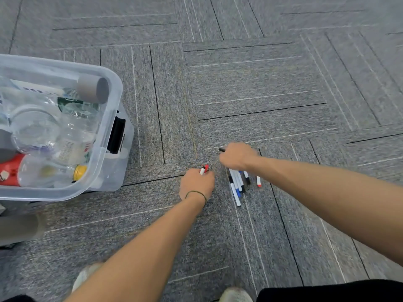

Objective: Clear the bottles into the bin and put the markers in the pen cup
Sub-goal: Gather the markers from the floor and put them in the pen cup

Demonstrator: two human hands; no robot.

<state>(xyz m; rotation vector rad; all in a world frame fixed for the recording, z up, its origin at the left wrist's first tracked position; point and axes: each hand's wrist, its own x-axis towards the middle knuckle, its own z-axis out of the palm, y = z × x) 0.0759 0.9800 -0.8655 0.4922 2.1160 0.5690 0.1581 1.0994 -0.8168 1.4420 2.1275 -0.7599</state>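
Observation:
My left hand [196, 182] grips a couple of markers [204, 169] whose red-capped and white tips stick out above the fist. Just to its right, my right hand [237, 156] is curled round a bundle of white markers [236, 186]; their blue, black and red ends fan out below the fist, and a black tip pokes out at its upper left. Both hands are low over the grey carpet. On the left stands a clear plastic bin [110, 136] that holds several empty bottles [50, 171]. No pen cup is in view.
The bin has a black latch [116, 134] on its right side and also holds grey tubes [93, 89]. A grey object [19, 228] lies below the bin at the left edge. My shoes [235, 294] show at the bottom. Carpet tiles stretch ahead and to the right.

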